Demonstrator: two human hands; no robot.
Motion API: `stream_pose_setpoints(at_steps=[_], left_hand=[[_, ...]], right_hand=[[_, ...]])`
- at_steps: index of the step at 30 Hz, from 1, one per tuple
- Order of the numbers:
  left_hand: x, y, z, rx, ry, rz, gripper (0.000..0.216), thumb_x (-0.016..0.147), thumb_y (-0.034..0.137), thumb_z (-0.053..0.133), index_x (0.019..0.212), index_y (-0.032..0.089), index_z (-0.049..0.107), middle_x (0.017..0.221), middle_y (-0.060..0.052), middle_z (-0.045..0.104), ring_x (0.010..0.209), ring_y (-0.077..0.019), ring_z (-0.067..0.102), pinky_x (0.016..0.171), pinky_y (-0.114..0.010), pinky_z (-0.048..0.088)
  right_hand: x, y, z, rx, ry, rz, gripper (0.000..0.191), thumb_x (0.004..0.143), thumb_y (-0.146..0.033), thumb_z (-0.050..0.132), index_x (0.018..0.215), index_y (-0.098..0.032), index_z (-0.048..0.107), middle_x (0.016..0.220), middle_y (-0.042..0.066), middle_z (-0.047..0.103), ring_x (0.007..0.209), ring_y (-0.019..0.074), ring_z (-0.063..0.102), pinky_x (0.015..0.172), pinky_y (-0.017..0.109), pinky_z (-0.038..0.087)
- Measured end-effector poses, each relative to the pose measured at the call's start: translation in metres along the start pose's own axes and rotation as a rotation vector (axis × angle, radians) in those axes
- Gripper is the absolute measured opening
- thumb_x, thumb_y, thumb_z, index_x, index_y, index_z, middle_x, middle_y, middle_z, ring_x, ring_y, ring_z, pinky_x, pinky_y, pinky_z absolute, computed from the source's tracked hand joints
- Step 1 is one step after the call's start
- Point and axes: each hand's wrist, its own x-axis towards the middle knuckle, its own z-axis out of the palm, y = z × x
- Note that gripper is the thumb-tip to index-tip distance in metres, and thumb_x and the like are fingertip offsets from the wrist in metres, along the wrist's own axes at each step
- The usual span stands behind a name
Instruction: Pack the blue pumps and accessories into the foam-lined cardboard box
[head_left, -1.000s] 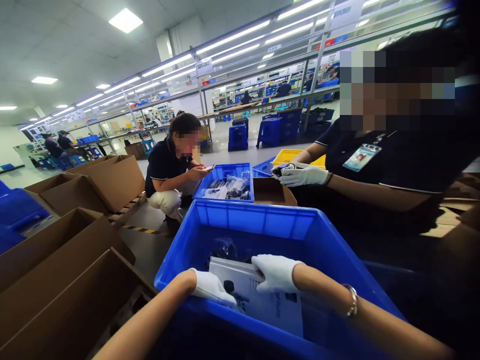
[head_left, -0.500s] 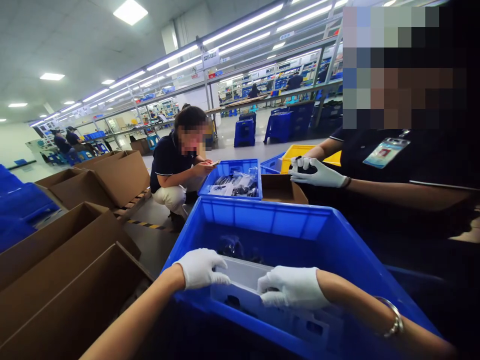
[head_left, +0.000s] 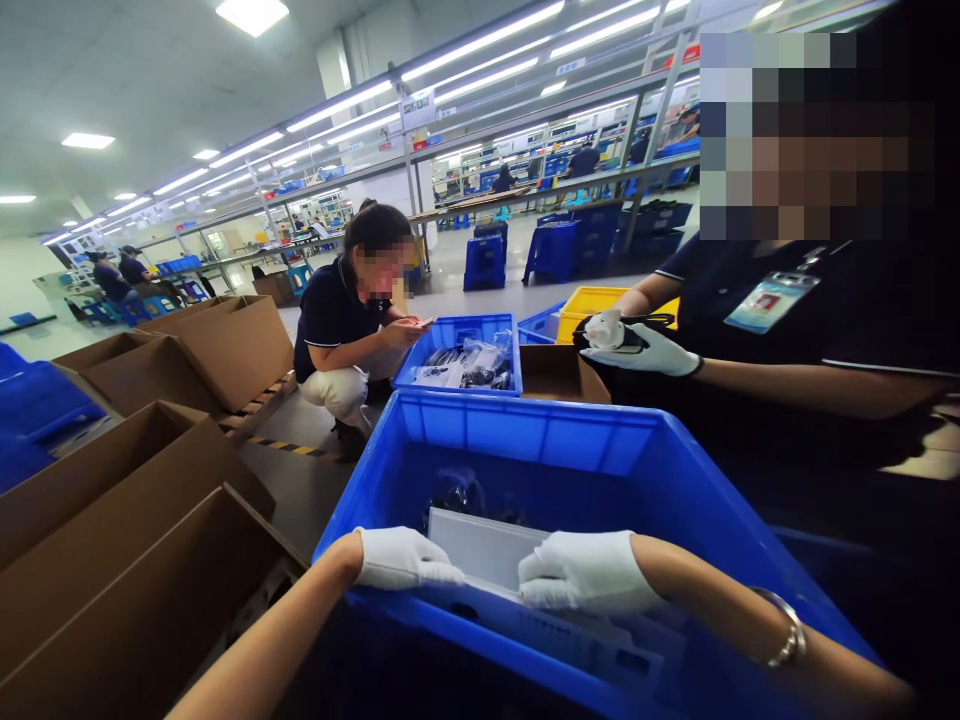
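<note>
Both hands are white-gloved. The left hand [head_left: 401, 558] is closed over the left near corner of the white pack [head_left: 486, 545]. The right hand [head_left: 581, 572] is clamped on the pack's near edge, fingers curled over it. The pack is held tilted against the near wall of the blue bin [head_left: 525, 438], with its far edge down by the black bagged parts [head_left: 456, 492] at the bin's far wall.

Risk, as judged: smooth gloves on a slick flat pack gripped along 1 edge only, so a slip is possible. The lower edge could be snagged on the bagged parts or the bin rim, and the pack bent.

Room: open cartons [head_left: 150, 500] are stacked at left on a grey floor [head_left: 296, 480]. A crouching person [head_left: 337, 330] is seen beside a 2nd blue bin [head_left: 454, 328], then a small carton [head_left: 559, 372]. At right a black item is held in a co-worker's gloved hand [head_left: 645, 352]. Strip lights and racking are seen behind.
</note>
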Motion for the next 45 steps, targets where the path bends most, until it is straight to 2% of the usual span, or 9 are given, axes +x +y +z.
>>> stream_pose_setpoints(at_steps=[3,6,10,15,21,30,34,39,45], left_hand=[[0.000,-0.001,0.001,0.020,0.001,-0.003,0.062,0.088,0.067,0.030,0.097,0.019,0.069,0.105,-0.007,0.069,0.096,-0.0253,0.060,0.086,-0.034,0.042],[0.001,-0.001,0.001,-0.008,-0.059,0.021,0.051,0.085,0.064,0.044,0.096,0.022,0.069,0.100,-0.003,0.070,0.096,-0.0231,0.060,0.082,-0.031,0.043],[0.002,0.000,0.000,-0.033,-0.087,-0.059,0.043,0.072,0.062,0.064,0.095,0.025,0.069,0.093,0.002,0.068,0.091,-0.0205,0.061,0.075,-0.027,0.042],[0.003,0.000,-0.001,-0.067,-0.094,0.011,0.033,0.080,0.053,0.058,0.092,0.024,0.068,0.090,0.003,0.066,0.091,-0.0171,0.059,0.077,-0.025,0.041],[0.002,0.006,-0.002,-0.030,-0.100,-0.101,0.043,0.069,0.062,0.066,0.082,0.022,0.063,0.073,0.006,0.054,0.076,-0.0146,0.052,0.064,-0.024,0.037],[0.003,0.006,-0.002,-0.029,-0.098,-0.124,0.045,0.065,0.064,0.069,0.082,0.023,0.061,0.075,0.006,0.056,0.076,-0.0154,0.053,0.063,-0.025,0.037],[0.005,0.001,0.000,-0.015,-0.106,-0.101,0.046,0.068,0.066,0.064,0.089,0.024,0.065,0.081,0.004,0.060,0.082,-0.0181,0.056,0.067,-0.026,0.039],[0.008,-0.003,0.000,0.049,-0.097,0.009,0.054,0.079,0.071,0.048,0.097,0.023,0.067,0.098,-0.002,0.066,0.092,-0.0221,0.058,0.079,-0.031,0.041],[0.010,-0.011,0.002,-0.004,0.061,0.001,0.051,0.082,0.065,0.048,0.093,0.020,0.069,0.091,-0.002,0.068,0.088,-0.0206,0.060,0.076,-0.028,0.042]], right_hand=[[0.001,-0.001,0.001,-0.021,0.010,0.021,0.037,0.091,-0.044,0.036,0.081,-0.018,0.061,0.076,0.002,0.057,0.065,0.0152,0.046,0.060,0.028,0.033],[0.000,-0.004,0.001,-0.038,0.017,0.053,0.035,0.089,-0.042,0.039,0.084,-0.018,0.064,0.077,0.003,0.060,0.065,0.0152,0.047,0.058,0.027,0.032],[-0.001,-0.004,0.002,-0.055,0.050,0.071,0.034,0.089,-0.041,0.041,0.087,-0.019,0.066,0.079,0.004,0.062,0.064,0.0150,0.048,0.057,0.026,0.032],[0.000,0.003,0.002,-0.015,0.046,0.033,0.036,0.091,-0.042,0.039,0.082,-0.018,0.064,0.074,0.002,0.059,0.063,0.0143,0.046,0.057,0.026,0.032],[0.000,0.001,0.001,-0.016,0.021,0.026,0.037,0.092,-0.041,0.035,0.078,-0.018,0.060,0.073,0.001,0.057,0.061,0.0134,0.044,0.056,0.026,0.031],[0.004,-0.002,0.004,-0.226,0.186,0.102,0.033,0.091,-0.034,0.039,0.083,-0.019,0.067,0.078,0.006,0.066,0.063,0.0173,0.053,0.055,0.028,0.029],[-0.002,-0.005,0.001,-0.077,0.111,0.105,0.038,0.089,-0.051,0.047,0.093,-0.021,0.068,0.084,0.004,0.067,0.069,0.0183,0.056,0.055,0.026,0.032],[-0.006,-0.005,0.001,-0.050,-0.011,0.142,0.055,0.073,-0.070,0.059,0.092,-0.020,0.066,0.076,0.001,0.060,0.060,0.0157,0.048,0.050,0.026,0.030],[-0.001,0.006,0.005,-0.161,0.074,0.136,0.027,0.084,-0.040,0.049,0.082,-0.019,0.066,0.070,0.001,0.058,0.054,0.0135,0.042,0.049,0.026,0.026]])
